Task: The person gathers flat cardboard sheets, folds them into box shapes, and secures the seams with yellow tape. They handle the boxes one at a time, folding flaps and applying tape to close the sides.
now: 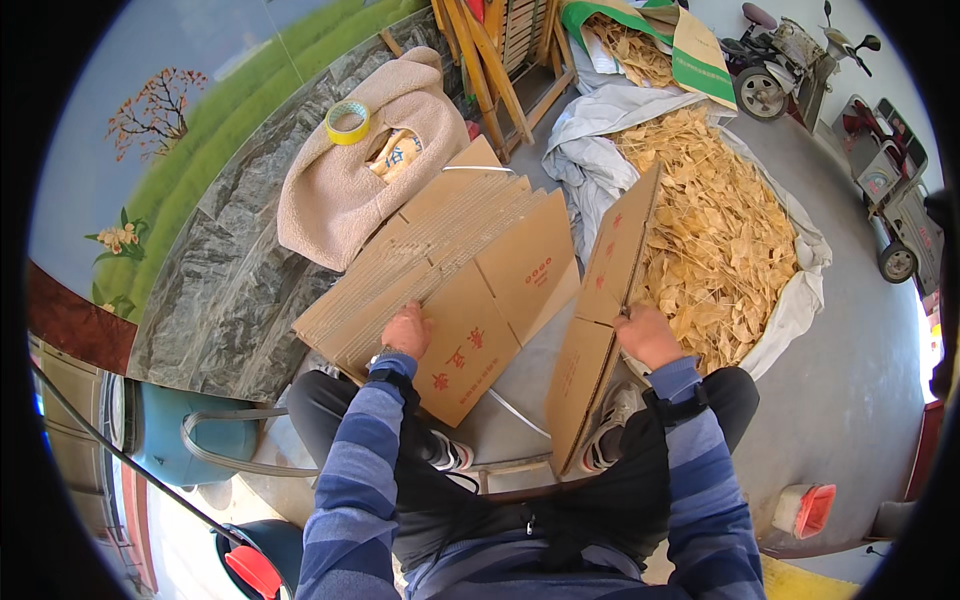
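Note:
In front of me several flattened cardboard cartons (487, 292) lean together in a stack, with red printing on the front one. My left hand (407, 330) is at the upper edge of the front carton, fingers curled over it; the fingertips are partly hidden. Apart from the stack, on its right, a single flattened carton (600, 300) stands tilted on edge between my feet. My right hand (649, 335) grips it by its right edge, near the middle slot. A white strap (519, 413) lies on the floor between the stack and this carton.
To the right, an open white sack (806, 292) holds dry yellow leaves (720, 240). A roll of yellow tape (347, 124) rests on a beige fleece cover (322, 202) at the left. Folded wooden chairs (495, 67) stand behind; an electric scooter (795, 67) is parked far right.

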`<state>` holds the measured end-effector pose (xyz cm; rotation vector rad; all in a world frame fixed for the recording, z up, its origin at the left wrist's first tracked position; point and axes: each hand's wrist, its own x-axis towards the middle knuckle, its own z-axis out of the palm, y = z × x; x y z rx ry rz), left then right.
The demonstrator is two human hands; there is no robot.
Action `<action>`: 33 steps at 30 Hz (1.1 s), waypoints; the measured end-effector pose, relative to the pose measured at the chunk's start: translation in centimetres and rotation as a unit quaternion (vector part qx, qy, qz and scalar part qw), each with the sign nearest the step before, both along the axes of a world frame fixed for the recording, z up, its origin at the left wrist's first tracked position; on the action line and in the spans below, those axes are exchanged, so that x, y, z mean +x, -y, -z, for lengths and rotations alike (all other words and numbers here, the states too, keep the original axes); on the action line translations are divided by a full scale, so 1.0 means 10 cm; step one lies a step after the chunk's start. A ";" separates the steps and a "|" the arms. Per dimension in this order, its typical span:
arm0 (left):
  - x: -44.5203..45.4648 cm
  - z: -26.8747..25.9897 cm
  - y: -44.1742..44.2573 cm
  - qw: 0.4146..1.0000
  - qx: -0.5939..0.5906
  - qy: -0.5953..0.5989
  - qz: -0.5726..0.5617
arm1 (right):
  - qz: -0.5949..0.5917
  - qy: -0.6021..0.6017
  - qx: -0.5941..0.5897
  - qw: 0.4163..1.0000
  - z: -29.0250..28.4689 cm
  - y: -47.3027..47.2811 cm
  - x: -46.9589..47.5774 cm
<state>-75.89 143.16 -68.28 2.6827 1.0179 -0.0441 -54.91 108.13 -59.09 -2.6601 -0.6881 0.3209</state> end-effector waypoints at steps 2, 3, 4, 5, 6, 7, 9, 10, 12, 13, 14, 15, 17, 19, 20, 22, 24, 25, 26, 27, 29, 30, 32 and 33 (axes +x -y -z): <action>0.02 0.02 0.07 0.999 0.025 -0.030 -0.025 | -0.019 -0.023 -0.010 0.999 -0.08 0.00 0.04; 0.03 0.04 0.13 0.998 0.054 -0.017 -0.020 | -0.033 -0.021 -0.012 0.999 -0.10 0.00 0.05; 0.03 0.05 0.22 0.997 0.075 -0.028 -0.022 | -0.039 -0.045 -0.048 0.997 -0.09 -0.02 0.05; 0.03 0.05 0.30 0.994 0.097 -0.038 -0.025 | -0.049 -0.060 -0.078 0.994 -0.07 -0.04 0.05; 0.01 0.03 0.38 0.993 0.117 0.004 -0.017 | -0.061 -0.067 -0.101 0.991 -0.04 -0.07 0.04; 0.00 -0.02 0.44 0.989 0.145 0.028 0.000 | -0.028 -0.073 -0.092 0.993 0.03 -0.11 0.00; -0.03 -0.16 0.53 0.975 0.205 0.079 0.028 | 0.038 -0.075 -0.070 0.994 0.18 -0.16 -0.13; -0.06 -0.23 0.58 0.981 0.179 0.021 0.069 | 0.042 -0.062 -0.065 0.995 0.23 -0.17 -0.14; -0.11 -0.37 0.66 0.976 0.124 -0.089 0.152 | 0.054 -0.051 -0.035 0.997 0.33 -0.19 -0.16; -0.12 -0.41 0.69 0.979 0.076 -0.111 0.153 | 0.069 -0.045 -0.027 0.996 0.36 -0.18 -0.15; -0.14 -0.43 0.72 0.979 0.027 -0.133 0.152 | 0.071 -0.044 -0.023 0.996 0.39 -0.15 -0.14; -0.14 -0.43 0.74 0.977 -0.025 -0.148 0.152 | 0.076 -0.043 -0.023 0.996 0.42 -0.12 -0.14; -0.14 -0.39 0.72 0.970 -0.070 -0.182 0.145 | 0.068 -0.048 -0.039 0.996 0.47 -0.04 -0.16; -0.15 -0.36 0.65 0.952 -0.081 -0.224 0.193 | 0.054 -0.069 -0.081 0.993 0.52 0.02 -0.21; -0.14 -0.38 0.59 0.935 -0.068 -0.250 0.244 | 0.045 -0.068 -0.064 0.995 0.54 0.02 -0.22; -0.19 -0.52 0.46 0.921 -0.046 -0.245 0.298 | 0.056 -0.077 -0.062 0.994 0.58 0.00 -0.22; -0.20 -0.85 0.34 0.933 -0.031 -0.187 0.307 | 0.063 -0.075 -0.034 0.995 0.57 0.00 -0.16; -0.23 -1.10 0.30 0.949 -0.030 -0.180 0.257 | 0.075 -0.076 -0.028 0.994 0.54 0.01 -0.13; -0.25 -1.38 0.29 0.961 -0.023 -0.173 0.213 | 0.091 -0.068 -0.021 0.993 0.51 0.03 -0.08; -0.23 -1.64 0.34 0.966 -0.018 -0.186 0.181 | 0.076 -0.068 -0.008 0.995 0.46 0.05 -0.04; -0.10 -2.16 0.51 0.969 0.015 -0.206 0.134 | 0.067 -0.054 0.007 0.996 0.34 0.07 0.02; 0.04 -2.40 0.60 0.970 0.017 -0.189 0.152 | 0.068 -0.070 0.002 0.995 0.29 0.07 0.02; 0.29 -2.72 0.85 0.973 0.010 -0.160 0.166 | 0.065 -0.096 -0.011 0.993 0.23 0.07 -0.01; 0.42 -2.82 0.96 0.974 -0.002 -0.137 0.178 | 0.064 -0.108 -0.032 0.992 0.23 0.09 -0.02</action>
